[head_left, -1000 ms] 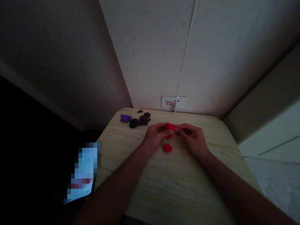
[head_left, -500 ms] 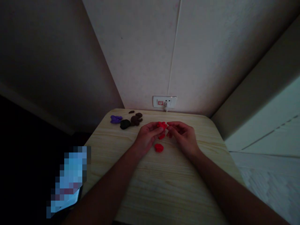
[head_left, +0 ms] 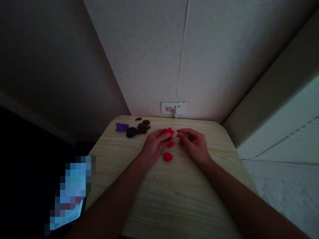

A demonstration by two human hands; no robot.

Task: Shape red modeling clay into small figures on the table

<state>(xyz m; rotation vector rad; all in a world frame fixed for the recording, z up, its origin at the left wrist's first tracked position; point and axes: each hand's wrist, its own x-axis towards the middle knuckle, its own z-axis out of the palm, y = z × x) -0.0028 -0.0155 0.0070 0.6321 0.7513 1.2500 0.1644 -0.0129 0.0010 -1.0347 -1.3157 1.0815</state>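
Between thumb and fingers, my left hand (head_left: 156, 144) grips a lumpy red piece of modelling clay (head_left: 169, 132) with knobs round its edge. My right hand (head_left: 191, 142) is a little way to the right of it, thumb and fingertips pinched together. A reddish tint shows at those fingertips, but whether they hold a small bit is too dim to tell. Under my left fingers lies a small red clay piece (head_left: 170, 145). A larger red clay lump (head_left: 167, 157) rests on the tabletop nearer to me, touched by neither hand.
On the wooden table (head_left: 174, 192), at the back left, lie purple clay (head_left: 121, 127), a black lump (head_left: 131, 132), a brown shape (head_left: 143, 128) and a small brown scrap (head_left: 138, 119). A wall socket (head_left: 173, 108) with a plug is behind. A lit screen (head_left: 72, 189) stands at the left.
My left hand has tipped the knobbed red clay so its knobs face up more. My right fingertips have drawn slightly away from it. The view has shifted a little.
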